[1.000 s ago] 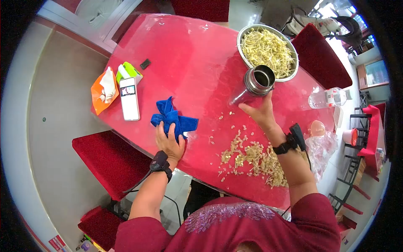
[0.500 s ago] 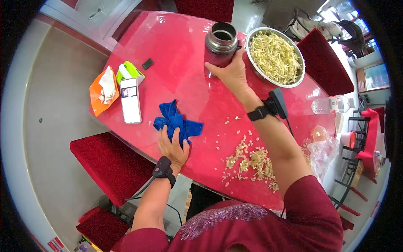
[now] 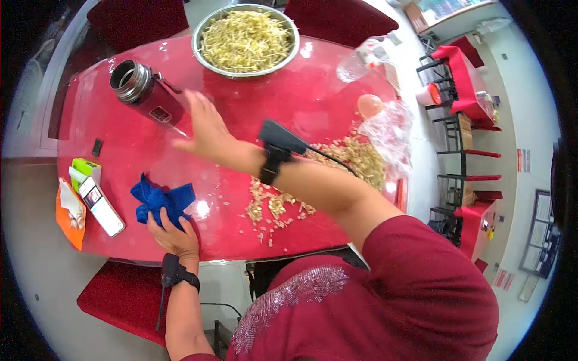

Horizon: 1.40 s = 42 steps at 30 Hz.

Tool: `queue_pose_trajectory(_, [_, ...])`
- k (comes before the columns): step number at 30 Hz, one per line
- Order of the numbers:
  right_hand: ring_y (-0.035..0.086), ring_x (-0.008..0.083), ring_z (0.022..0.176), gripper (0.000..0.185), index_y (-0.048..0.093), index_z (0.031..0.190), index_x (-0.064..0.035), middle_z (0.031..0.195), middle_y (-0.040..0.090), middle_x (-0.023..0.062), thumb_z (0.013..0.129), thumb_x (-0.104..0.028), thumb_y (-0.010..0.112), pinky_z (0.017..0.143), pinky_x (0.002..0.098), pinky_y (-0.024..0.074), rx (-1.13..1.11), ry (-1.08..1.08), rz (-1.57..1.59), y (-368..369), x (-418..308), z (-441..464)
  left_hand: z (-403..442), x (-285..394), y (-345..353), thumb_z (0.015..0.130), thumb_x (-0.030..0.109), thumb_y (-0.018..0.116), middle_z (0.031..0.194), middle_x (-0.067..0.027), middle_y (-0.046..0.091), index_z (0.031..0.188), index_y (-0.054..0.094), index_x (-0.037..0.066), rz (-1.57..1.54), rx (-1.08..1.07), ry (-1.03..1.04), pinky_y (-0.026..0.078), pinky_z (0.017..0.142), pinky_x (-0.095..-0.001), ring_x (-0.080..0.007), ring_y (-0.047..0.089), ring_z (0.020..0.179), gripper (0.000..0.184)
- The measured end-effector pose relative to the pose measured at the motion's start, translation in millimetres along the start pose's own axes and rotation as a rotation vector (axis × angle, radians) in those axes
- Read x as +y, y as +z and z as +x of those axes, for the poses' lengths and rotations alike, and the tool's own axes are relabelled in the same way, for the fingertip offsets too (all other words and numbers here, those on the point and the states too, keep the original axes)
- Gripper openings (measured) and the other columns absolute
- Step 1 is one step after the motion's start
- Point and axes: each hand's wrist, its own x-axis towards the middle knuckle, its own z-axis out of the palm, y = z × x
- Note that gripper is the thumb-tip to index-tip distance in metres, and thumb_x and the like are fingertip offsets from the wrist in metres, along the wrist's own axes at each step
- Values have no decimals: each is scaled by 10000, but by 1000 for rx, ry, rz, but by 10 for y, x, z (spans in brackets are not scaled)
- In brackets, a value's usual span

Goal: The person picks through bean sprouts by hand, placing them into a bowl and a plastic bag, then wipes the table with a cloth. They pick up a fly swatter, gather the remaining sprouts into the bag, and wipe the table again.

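My left hand (image 3: pixel 176 236) rests on the near edge of a crumpled blue cloth (image 3: pixel 164 200), fingers spread over it. Apart from the thermos, my right hand (image 3: pixel 208 129) is open, thumb and fingers apart, slightly blurred, with nothing in it. The dark thermos (image 3: pixel 158 103) with an open steel mouth stands just beyond that hand, towards the far left of the table. Scattered sprout bits (image 3: pixel 361 157) lie beyond and under my right forearm. A steel bowl (image 3: pixel 241 73) at the far side holds a heap of bean sprouts (image 3: pixel 247 41).
On the red table (image 3: pixel 241 111), a phone (image 3: pixel 101 206) leans by a green pack (image 3: pixel 82 168) and an orange packet (image 3: pixel 67 221) at left. A small black object (image 3: pixel 97 147) lies behind them. A clear bottle (image 3: pixel 359 59) and plastic bag (image 3: pixel 391 135) are at right. Red chairs surround the table.
My right hand carried the thermos leftward past the bowl and has let go of it. My left hand stays on the blue cloth. The view has turned to the right.
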Motion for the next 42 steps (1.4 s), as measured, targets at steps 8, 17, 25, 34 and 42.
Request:
queue_pose_trajectory(8, [486,310,952,506,479,1060,-31,1027,517,144,624,-169,697,836,380,383,137,20,-576,-2444,631,-1124,-47,-67,40,744,161,534,1212,-252,354,1163,395,65,-3,102,51,327,881,-502,-417,356,1101,452])
queue_pose_trajectory(17, [371,343,1135,824,326,1238,6,1203,412,215,611,-360,715,961,391,290,28,722,-629,-3573,1498,-2276,-34,-15,-13,761,154,523,1174,-248,394,1147,411,45,17,85,72,346,875,-467,-403,402,1060,417])
queue_pose_trajectory(25, [491,312,904,402,451,1039,37,949,511,194,759,-230,562,765,366,417,525,720,-518,-4119,1831,-2906,-86,353,-326,766,180,539,1220,-229,379,1155,444,70,116,8,-174,304,934,-439,-375,379,1113,415])
queue_pose_trajectory(34, [495,348,845,316,457,944,-21,868,486,179,676,-139,577,715,420,424,29,710,-389,-4109,1738,-3618,-1201,3423,-110,708,47,494,1123,-172,462,1007,522,9,-520,-255,16,269,958,-433,-336,384,1112,303])
queue_pose_trajectory(42, [471,337,777,269,444,905,-10,859,457,165,642,19,494,651,401,422,221,719,-253,-4674,1977,-3764,-1422,4708,-117,707,87,530,1163,-112,443,1065,494,58,-692,-466,376,258,957,-434,-314,347,1149,361])
